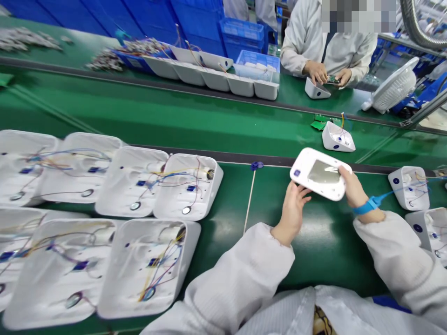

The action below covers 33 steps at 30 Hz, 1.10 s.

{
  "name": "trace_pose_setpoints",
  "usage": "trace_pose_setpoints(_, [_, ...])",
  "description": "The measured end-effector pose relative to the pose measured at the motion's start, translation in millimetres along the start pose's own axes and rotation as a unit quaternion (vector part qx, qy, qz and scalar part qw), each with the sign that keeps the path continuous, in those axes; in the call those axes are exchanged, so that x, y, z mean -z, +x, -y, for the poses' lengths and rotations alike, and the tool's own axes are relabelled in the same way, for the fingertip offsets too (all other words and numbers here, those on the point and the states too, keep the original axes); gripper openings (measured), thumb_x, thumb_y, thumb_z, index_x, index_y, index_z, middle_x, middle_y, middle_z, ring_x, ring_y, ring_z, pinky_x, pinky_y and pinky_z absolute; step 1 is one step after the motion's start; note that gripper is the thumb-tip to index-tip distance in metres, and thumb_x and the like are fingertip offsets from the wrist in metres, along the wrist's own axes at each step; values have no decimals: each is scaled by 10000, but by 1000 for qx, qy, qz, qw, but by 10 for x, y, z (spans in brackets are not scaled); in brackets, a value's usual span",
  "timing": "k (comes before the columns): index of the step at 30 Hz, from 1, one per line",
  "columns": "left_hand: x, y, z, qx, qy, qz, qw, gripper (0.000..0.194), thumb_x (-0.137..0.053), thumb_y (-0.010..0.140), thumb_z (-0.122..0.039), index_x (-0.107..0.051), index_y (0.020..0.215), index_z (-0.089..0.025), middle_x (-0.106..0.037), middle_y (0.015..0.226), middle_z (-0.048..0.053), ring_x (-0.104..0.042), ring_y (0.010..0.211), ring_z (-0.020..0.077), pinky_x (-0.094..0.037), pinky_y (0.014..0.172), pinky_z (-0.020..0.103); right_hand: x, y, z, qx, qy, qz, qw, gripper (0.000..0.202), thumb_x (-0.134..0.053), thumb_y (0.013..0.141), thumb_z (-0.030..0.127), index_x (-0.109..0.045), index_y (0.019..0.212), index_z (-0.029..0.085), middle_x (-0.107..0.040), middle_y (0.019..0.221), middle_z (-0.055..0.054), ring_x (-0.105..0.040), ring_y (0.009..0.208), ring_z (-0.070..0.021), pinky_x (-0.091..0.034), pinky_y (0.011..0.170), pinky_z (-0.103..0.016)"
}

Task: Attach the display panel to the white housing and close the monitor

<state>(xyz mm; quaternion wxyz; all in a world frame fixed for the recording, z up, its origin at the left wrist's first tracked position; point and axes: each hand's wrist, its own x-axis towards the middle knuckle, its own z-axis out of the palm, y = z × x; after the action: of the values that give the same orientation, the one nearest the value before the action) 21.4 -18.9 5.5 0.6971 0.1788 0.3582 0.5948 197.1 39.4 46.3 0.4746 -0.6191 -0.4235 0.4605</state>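
A white plastic cover with a grey display window (pixel 324 171) is held tilted above the green bench. My right hand (pixel 354 190) grips its right end, thumb on the face, and a blue wrist strap circles that wrist. Under its lower left edge, my left hand (pixel 295 209) supports it with bent, partly spread fingers; some fingertips are hidden behind it. Left of my arms stand rows of white housings, the nearest being a housing with wires and a small round part (pixel 188 186). To the right is another wired white housing (pixel 408 188).
A wired housing (pixel 338 137) sits on the green belt (pixel 209 118) ahead. Across it, a co-worker's hands (pixel 316 72) handle a small circuit board over a housing. White shells (pixel 240 86), blue bins (pixel 242 30) and a white fan (pixel 394 88) stand beyond. A blue knob (pixel 256 165) lies by the bench edge.
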Motion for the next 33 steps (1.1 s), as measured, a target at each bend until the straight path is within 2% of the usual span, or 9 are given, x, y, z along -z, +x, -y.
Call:
trace_pose_setpoints(6, [8,-43,-2,11,134,61,989,563,-608,895,-514,-507,1343,-188,-650,1192,134,-652,968,217,-479,798,323,-1031,992,338,-119,-41,7,992,519,-335,1012,536,-573,1203,117,-705,784,-82,-691,688,-207,-587,633,-367])
trace_pose_setpoints(9, [6,-67,-35,0,183,102,978,507,-609,882,-503,-550,1265,-176,-674,1017,92,-636,894,203,-479,772,318,-1434,1229,335,-84,-68,22,994,530,-339,1042,505,-540,1245,58,-690,845,-82,-665,706,-161,-575,665,-342])
trace_pose_setpoints(13, [13,-42,-43,-9,203,134,970,326,-625,866,-463,-605,993,-163,-620,801,28,-573,761,165,-447,720,293,-1673,1088,81,33,-107,37,993,348,-574,984,402,-594,1223,150,-664,1080,-68,-665,876,-168,-577,782,-363])
trace_pose_setpoints(16, [19,-24,-32,-5,217,143,966,264,-632,844,-420,-579,821,-163,-589,753,16,-541,707,146,-424,682,280,-1491,897,-100,128,-127,23,983,475,-569,964,252,-440,1418,203,-680,1028,-35,-652,900,-166,-536,898,-377])
trace_pose_setpoints(19, [11,-41,-36,-12,255,162,953,214,-615,844,-372,-626,852,-159,-633,805,38,-571,748,160,-448,719,289,-987,922,-185,193,-171,-83,963,596,-553,887,163,-360,1451,152,-592,1255,-133,-559,1120,-236,-426,1032,-453])
trace_pose_setpoints(21, [2,-61,-44,-23,288,172,942,200,-601,852,-353,-652,889,-163,-652,825,44,-582,758,166,-458,723,294,-578,1047,-220,272,-309,-190,891,527,-596,832,193,-483,1340,108,-504,1359,-213,-435,1269,-322,-354,1065,-517])
trace_pose_setpoints(24, [2,-77,-50,-41,338,187,921,204,-577,869,-353,-662,899,-171,-667,825,44,-587,742,170,-465,707,298,-123,1218,-274,277,-442,-148,840,280,-641,816,272,-623,1054,125,-599,1158,-223,-472,1150,-362,-388,966,-541])
trace_pose_setpoints(27, [22,-82,-54,-78,396,214,890,202,-549,885,-340,-667,874,-176,-677,831,46,-602,746,175,-483,710,300,-18,1256,-314,272,-464,-109,836,120,-658,833,286,-621,843,173,-647,905,-139,-542,942,-291,-442,870,-437])
trace_pose_setpoints(33, [96,-101,-80,-146,518,294,790,180,-538,909,-312,-674,917,-195,-688,894,56,-639,860,203,-501,820,339,-116,948,-336,303,-468,-129,820,135,-554,943,284,-603,855,195,-649,952,-107,-573,932,-225,-457,832,-317])
